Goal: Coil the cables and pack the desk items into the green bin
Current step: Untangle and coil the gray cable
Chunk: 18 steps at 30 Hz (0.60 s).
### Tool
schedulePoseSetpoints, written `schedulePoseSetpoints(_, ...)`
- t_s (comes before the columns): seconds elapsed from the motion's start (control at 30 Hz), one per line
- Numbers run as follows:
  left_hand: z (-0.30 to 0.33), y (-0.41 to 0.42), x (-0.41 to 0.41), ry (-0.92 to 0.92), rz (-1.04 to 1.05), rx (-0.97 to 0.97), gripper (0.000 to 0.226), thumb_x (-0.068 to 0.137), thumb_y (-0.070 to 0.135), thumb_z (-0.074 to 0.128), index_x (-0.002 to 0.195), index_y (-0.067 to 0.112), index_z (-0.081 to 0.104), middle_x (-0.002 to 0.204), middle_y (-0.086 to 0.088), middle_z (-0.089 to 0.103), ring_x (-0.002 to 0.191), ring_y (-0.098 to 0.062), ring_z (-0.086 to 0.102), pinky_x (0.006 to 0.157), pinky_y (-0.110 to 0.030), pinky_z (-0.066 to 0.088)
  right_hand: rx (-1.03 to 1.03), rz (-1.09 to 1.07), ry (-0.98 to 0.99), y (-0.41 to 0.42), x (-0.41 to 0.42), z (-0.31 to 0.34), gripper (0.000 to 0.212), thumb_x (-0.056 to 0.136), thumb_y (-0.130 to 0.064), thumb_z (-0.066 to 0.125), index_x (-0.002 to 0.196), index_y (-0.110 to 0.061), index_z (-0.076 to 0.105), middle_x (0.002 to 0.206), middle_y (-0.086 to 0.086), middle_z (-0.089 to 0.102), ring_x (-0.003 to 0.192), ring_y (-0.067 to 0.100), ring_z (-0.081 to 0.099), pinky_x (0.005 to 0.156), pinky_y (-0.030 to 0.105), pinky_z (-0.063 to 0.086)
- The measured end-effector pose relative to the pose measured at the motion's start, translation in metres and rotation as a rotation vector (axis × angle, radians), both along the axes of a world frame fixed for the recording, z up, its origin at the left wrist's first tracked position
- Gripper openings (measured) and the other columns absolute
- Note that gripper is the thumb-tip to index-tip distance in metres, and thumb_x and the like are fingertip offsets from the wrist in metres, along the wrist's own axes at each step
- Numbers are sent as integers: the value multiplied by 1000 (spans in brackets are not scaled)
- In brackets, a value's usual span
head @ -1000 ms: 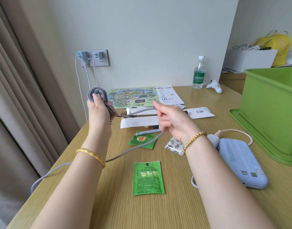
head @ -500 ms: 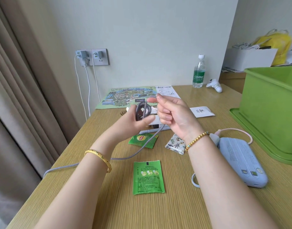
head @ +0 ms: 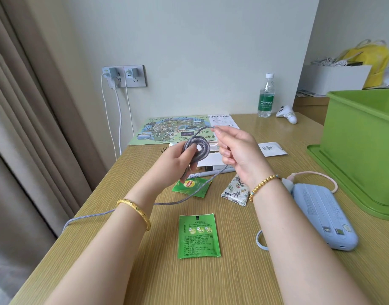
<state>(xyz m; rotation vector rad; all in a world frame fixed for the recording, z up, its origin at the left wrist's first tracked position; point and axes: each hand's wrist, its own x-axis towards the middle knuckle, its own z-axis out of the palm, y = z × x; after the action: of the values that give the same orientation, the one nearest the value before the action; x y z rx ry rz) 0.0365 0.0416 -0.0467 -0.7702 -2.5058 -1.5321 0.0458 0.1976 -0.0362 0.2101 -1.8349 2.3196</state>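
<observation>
Early stage. Left hand (head: 178,158) clamps grey cable (head: 198,148) coil left of green bin (head: 363,148); right hand (head: 237,150) pinches next loop. Long tail uncoiled; power bank (head: 321,216), sachets unpacked beside bin.

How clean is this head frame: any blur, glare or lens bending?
Head view: soft, even daylight, faint shadows; grey cable and both hands, left hand and right hand, sharp; mild sheen on the desk near the bottle; wide-angle bending bows the curtain.
</observation>
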Motion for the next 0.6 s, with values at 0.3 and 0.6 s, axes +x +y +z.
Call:
schedulePoseSetpoints(0.3, -3, -9, -6, -58, -16, 20, 48, 100, 38, 31, 66, 10, 49, 52, -11, 50, 45, -15, 43, 47, -15, 35, 42, -114, -144, 4, -2, -4, 21, 89, -29, 60, 75, -14, 58, 38, -13, 35, 35, 2, 29, 41, 16, 39)
schedulePoseSetpoints(0.6, -3, -18, -28, -220, 386, 626, 32, 100, 38, 33, 79, 20, 49, 49, 7, 55, 40, -7, 47, 41, -15, 44, 0, 88, -131, -1, -3, -4, 16, 92, -17, 54, 81, -8, 61, 44, -10, 40, 36, 2, 32, 39, 15, 32)
